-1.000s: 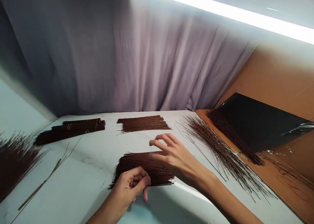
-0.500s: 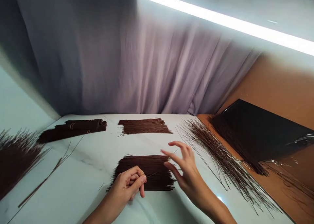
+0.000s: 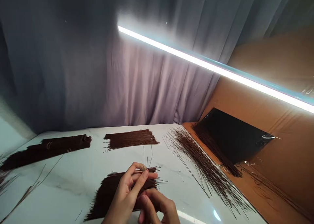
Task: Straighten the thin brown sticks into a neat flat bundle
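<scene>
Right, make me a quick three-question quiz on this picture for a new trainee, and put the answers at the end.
1. Pick one. The left hand is pinching: A) scissors, B) a few thin brown strands, C) a rubber band.
2. True or false: the right hand sits lower in the picture than the left hand's fingertips.
3. Fill in: behind the white tabletop hangs a ____.

Key: 1. B. 2. True. 3. Curtain.

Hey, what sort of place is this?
Probably a small indoor workspace: piled brown strands lie on a white table, with a curtain behind and a lit tube light above.
</scene>
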Demonstrator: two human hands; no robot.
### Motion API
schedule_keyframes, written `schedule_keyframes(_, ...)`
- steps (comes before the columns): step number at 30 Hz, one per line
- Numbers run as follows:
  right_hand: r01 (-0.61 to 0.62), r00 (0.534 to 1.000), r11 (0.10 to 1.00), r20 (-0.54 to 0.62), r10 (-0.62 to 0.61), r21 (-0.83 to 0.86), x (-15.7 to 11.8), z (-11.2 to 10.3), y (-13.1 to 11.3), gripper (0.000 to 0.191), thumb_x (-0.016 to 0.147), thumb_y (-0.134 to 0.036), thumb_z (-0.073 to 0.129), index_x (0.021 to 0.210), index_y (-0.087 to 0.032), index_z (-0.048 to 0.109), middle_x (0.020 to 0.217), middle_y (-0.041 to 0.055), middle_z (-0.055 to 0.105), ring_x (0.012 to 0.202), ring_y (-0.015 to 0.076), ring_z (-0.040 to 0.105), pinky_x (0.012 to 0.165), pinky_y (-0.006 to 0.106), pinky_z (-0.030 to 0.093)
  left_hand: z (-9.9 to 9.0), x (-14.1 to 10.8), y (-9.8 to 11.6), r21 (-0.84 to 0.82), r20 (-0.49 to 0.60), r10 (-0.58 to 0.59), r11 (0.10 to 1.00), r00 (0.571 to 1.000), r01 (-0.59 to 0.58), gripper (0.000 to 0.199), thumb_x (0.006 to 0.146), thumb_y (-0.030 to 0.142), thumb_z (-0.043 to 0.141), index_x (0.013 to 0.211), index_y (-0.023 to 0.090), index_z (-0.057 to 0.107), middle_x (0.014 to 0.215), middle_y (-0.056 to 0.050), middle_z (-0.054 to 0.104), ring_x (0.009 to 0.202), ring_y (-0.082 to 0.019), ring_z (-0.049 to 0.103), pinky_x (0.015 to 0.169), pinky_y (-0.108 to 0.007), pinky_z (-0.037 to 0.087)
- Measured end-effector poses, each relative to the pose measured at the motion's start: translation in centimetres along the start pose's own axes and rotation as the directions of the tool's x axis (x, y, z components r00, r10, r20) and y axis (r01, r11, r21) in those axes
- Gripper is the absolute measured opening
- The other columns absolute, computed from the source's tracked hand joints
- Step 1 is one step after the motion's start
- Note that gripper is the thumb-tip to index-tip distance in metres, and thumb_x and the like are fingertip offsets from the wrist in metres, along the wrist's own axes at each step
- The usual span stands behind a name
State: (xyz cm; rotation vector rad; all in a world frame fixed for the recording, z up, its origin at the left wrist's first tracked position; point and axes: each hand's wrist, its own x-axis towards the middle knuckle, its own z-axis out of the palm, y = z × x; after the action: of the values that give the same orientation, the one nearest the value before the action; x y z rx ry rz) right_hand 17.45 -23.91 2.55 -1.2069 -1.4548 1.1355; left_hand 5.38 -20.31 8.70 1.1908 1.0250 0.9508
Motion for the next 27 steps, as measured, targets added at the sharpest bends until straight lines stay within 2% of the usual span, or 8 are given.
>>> schedule_keyframes(3, 0.032, 0.998, 0.988, -0.05, -0.04, -0.154, 0.0, -4.6, -1.4, 0.053, 0.1, -0.064, 0.044, 0.085, -0.019, 0.069, 0.06, 0.0028, 0.069, 0.058, 0.0178, 0.066, 0.06, 0.026, 0.05, -0.2, 2.9, 0.1, 0.217, -0.039, 0.216, 0.955, 0.976, -0.202, 0.035, 0.097, 0.055, 0.054, 0.085, 0.023, 0.062, 0.099, -0.006, 0.078, 0.096, -0.024, 0.069, 0.09, -0.032, 0.051)
schedule_keyframes(5, 0.045, 0.985, 0.91, -0.133, -0.109, -0.413, 0.2, -9.1, -1.9, 0.05, 0.102, -0.059, 0.041, 0.084, -0.022, 0.07, 0.065, 0.0024, 0.071, 0.062, 0.0189, 0.067, 0.065, 0.028, 0.05, -1.8, 6.0, -0.3, 0.509, -0.014, 0.378, 0.799, 0.926, -0.319, 0.034, 0.104, 0.045, 0.042, 0.089, 0.023, 0.063, 0.099, -0.006, 0.076, 0.093, -0.023, 0.069, 0.089, -0.033, 0.052)
schedule_keyframes(7, -0.049, 0.954, 0.673, -0.234, -0.188, -0.738, 0.6, -14.0, -2.0, 0.047, 0.101, -0.055, 0.041, 0.083, -0.025, 0.072, 0.069, 0.0026, 0.073, 0.059, 0.0202, 0.066, 0.055, 0.028, 0.042, -4.2, 9.8, -0.9, 0.75, 0.046, 0.495, 0.557, 0.868, -0.357, 0.02, 0.1, 0.036, 0.049, 0.092, 0.024, 0.063, 0.097, -0.004, 0.073, 0.097, -0.025, 0.065, 0.093, -0.039, 0.049)
schedule_keyframes(11, -0.353, 0.876, 0.125, -0.374, -0.305, -0.927, 1.8, -22.1, -0.9, 0.041, 0.102, -0.035, 0.039, 0.088, -0.024, 0.076, 0.084, 0.0068, 0.075, 0.069, 0.0245, 0.069, 0.054, 0.031, 0.036, -9.4, 16.5, -2.2, 0.84, 0.089, 0.51, 0.422, 0.855, -0.34, 0.006, 0.094, 0.025, 0.06, 0.094, 0.021, 0.066, 0.103, -0.007, 0.072, 0.106, -0.029, 0.062, 0.099, -0.049, 0.046)
schedule_keyframes(14, -0.309, 0.899, -0.056, -0.273, -0.342, -0.949, 2.7, -25.1, 0.7, 0.043, 0.102, -0.031, 0.039, 0.084, -0.018, 0.075, 0.086, 0.0112, 0.072, 0.075, 0.0273, 0.067, 0.066, 0.037, 0.042, -11.7, 19.1, -3.2, 0.862, 0.19, 0.489, 0.332, 0.851, -0.383, 0.016, 0.097, 0.029, 0.065, 0.107, 0.017, 0.068, 0.113, -0.007, 0.07, 0.107, -0.026, 0.065, 0.097, -0.048, 0.051)
schedule_keyframes(18, -0.13, 0.842, 0.014, -0.118, -0.527, -0.991, 3.4, -23.3, 2.0, 0.039, 0.103, -0.038, 0.04, 0.114, -0.015, 0.07, 0.107, 0.0174, 0.066, 0.094, 0.032, 0.061, 0.076, 0.043, 0.046, -12.2, 19.7, -4.3, 0.869, 0.267, 0.486, 0.253, 0.832, -0.426, 0.029, 0.099, 0.032, 0.064, 0.124, 0.017, 0.064, 0.125, -0.009, 0.066, 0.106, -0.024, 0.068, 0.091, -0.045, 0.057)
schedule_keyframes(23, 0.353, 0.858, 0.31, 0.173, -0.484, -0.883, 4.2, -13.3, 0.7, 0.025, 0.104, -0.029, 0.048, 0.122, -0.019, 0.063, 0.112, 0.0131, 0.062, 0.099, 0.0255, 0.059, 0.084, 0.04, 0.05, -11.5, 19.1, -4.5, 0.873, 0.259, 0.527, 0.232, 0.809, -0.43, 0.015, 0.101, 0.028, 0.059, 0.107, 0.016, 0.068, 0.109, -0.006, 0.071, 0.102, -0.023, 0.067, 0.095, -0.045, 0.053)
schedule_keyframes(27, 0.47, 0.872, 0.411, 0.34, -0.353, -0.781, 5.2, -6.8, 0.2, 0.02, 0.097, -0.022, 0.063, 0.116, -0.023, 0.067, 0.105, 0.0072, 0.066, 0.092, 0.023, 0.059, 0.081, 0.037, 0.049, -11.5, 18.4, -3.2, 0.862, 0.231, 0.572, 0.255, 0.787, -0.438, 0.022, 0.105, 0.019, 0.044, 0.096, 0.021, 0.064, 0.101, -0.006, 0.07, 0.1, -0.024, 0.065, 0.098, -0.041, 0.047)
